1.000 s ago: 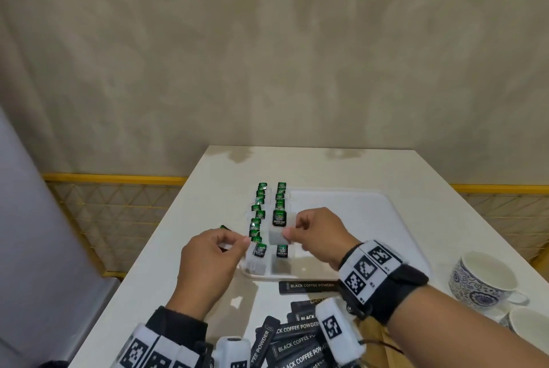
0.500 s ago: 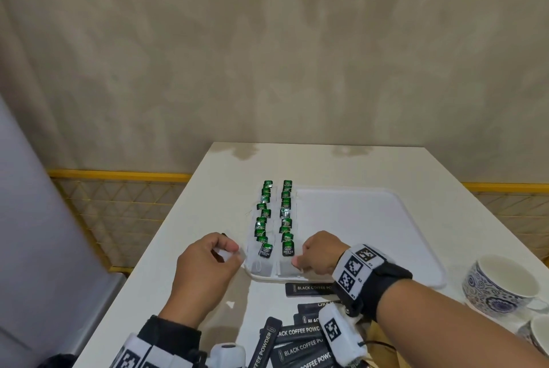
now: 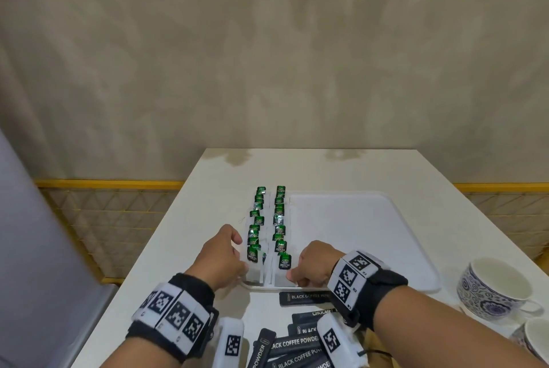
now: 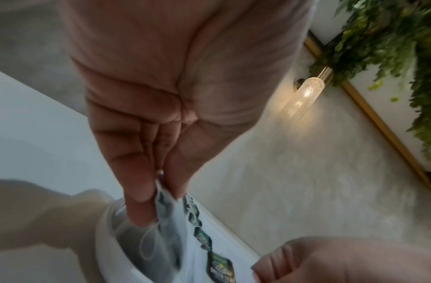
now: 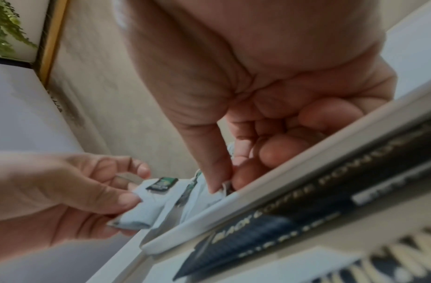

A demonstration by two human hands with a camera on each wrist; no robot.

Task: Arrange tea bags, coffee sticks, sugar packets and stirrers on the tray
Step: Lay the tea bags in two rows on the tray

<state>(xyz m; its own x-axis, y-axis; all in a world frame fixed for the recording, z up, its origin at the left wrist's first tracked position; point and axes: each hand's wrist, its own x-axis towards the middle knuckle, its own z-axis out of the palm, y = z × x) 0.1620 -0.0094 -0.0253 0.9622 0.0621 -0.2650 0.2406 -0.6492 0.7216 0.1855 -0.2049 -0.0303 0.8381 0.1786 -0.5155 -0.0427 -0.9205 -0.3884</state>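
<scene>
At the tray's point(image 3: 356, 287) near left corner, the left hand point(image 3: 221, 259) pinches the nearest tea bag of the left column point(image 3: 254, 266) between thumb and fingers point(image 4: 139, 201), as the left wrist view confirms; the sachet sits tilted just inside the raised rim. Two columns of tea bags point(image 3: 269, 219), each a white pouch with a small green tag, run from the near edge toward the far edge along the tray's left side. To their right, the right hand point(image 3: 313, 263) pinches the near corner of the front tea bag of the right column point(image 3: 283, 269), its other fingers curled above the rim. The sachets appear light, soft and papery, and probably crush or tear easily; a gentle grip at a pouch's edge or corner should suit them, while the tags hang on thread and may snag. The tray looks to be smooth, white, rigid plastic with rounded corners, its right part bare. Glossy black coffee sticks point(image 3: 297, 344) lie loose on the tabletop point(image 3: 184, 248) at its near edge; patterned cups point(image 3: 493, 290) stand toward the near right corner.
</scene>
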